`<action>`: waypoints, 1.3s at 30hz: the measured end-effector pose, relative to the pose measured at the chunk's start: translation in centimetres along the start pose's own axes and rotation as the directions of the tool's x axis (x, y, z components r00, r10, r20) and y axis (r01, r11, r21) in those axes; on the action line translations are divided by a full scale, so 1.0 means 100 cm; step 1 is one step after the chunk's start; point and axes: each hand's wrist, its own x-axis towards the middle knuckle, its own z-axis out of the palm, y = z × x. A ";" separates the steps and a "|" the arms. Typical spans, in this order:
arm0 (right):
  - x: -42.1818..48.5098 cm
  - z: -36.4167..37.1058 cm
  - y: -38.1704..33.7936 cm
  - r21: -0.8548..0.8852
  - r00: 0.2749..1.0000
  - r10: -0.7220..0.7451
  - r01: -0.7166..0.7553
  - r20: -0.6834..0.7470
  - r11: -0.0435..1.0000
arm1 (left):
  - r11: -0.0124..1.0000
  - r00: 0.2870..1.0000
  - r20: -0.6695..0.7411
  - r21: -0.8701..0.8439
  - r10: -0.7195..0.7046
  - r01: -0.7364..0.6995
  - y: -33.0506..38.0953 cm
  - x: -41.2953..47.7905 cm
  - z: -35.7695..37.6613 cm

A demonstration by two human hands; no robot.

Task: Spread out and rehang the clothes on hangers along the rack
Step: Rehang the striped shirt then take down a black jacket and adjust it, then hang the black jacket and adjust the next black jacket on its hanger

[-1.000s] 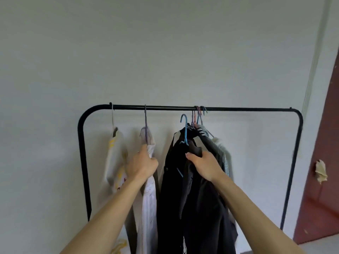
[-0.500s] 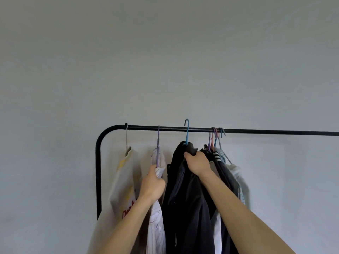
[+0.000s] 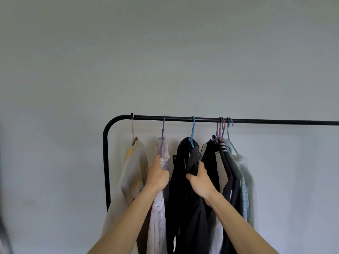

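Note:
A black rack [image 3: 266, 121] runs across the view with clothes hung along its bar. A cream shirt with yellow print [image 3: 132, 171] hangs at the far left. To its right my left hand [image 3: 157, 176] grips a white striped shirt [image 3: 159, 217] on a purple hanger [image 3: 162, 136]. My right hand [image 3: 200, 180] holds the shoulder of a black jacket [image 3: 185, 208], whose blue hanger [image 3: 192, 131] is hooked on the bar. Several more garments [image 3: 233, 173] on bunched hangers crowd together just right of it.
A plain pale wall [image 3: 165, 61] stands behind the rack. The rack's left post [image 3: 105, 162] curves down at the left. To the right of the bunched hangers the bar [image 3: 293, 122] carries nothing up to the frame edge.
My right hand raised the black jacket and its blue hanger hook now sits on the bar, left of the bunch. That hand slid lower on the jacket. My left hand stays on the striped shirt.

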 end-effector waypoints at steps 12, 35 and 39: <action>-0.007 -0.002 -0.005 0.126 0.996 0.014 -0.003 -0.087 0.992 | 1.000 1.000 0.003 0.000 -0.015 0.015 -0.002 0.004 0.007; -0.041 -0.062 -0.031 -0.346 0.861 -0.405 0.295 -0.307 0.891 | 0.648 0.836 -0.065 0.665 0.544 -0.370 0.040 -0.011 0.038; -0.037 -0.091 -0.032 -0.579 0.861 -0.433 0.216 -0.267 0.786 | 0.822 0.939 0.084 0.461 0.334 -0.333 0.052 -0.005 0.069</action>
